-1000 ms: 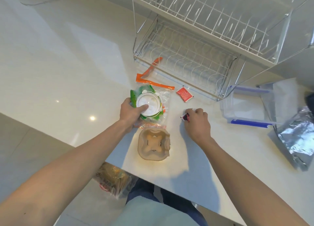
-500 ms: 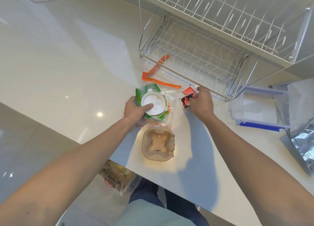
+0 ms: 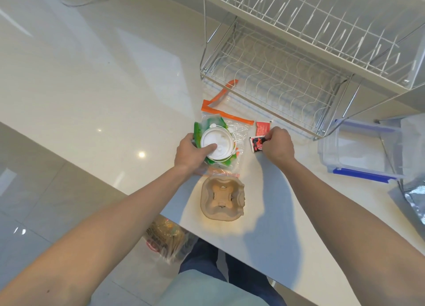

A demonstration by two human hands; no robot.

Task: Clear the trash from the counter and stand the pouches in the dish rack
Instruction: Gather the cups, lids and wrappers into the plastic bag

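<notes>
My left hand [image 3: 190,152] grips a bundle of trash: a white plastic cup lid [image 3: 216,143] on green wrappers, lying on a clear zip pouch with an orange seal [image 3: 226,117]. My right hand [image 3: 278,144] pinches a small dark sauce packet [image 3: 256,142]. A red sauce packet [image 3: 262,128] lies just beyond it on the counter. A brown cardboard cup carrier [image 3: 222,197] sits near the counter's front edge. The wire dish rack [image 3: 276,75] stands behind them, with the orange-sealed pouch reaching under its front edge.
A clear pouch with a blue seal [image 3: 361,154] lies right of the rack, and a silver foil pouch [image 3: 414,202] lies at the far right. A plastic bag of trash [image 3: 165,239] sits on the floor below the counter edge.
My right hand carried the dark packet from the counter up beside the red packet, then drew back slightly. My left hand kept its hold on the lid bundle.
</notes>
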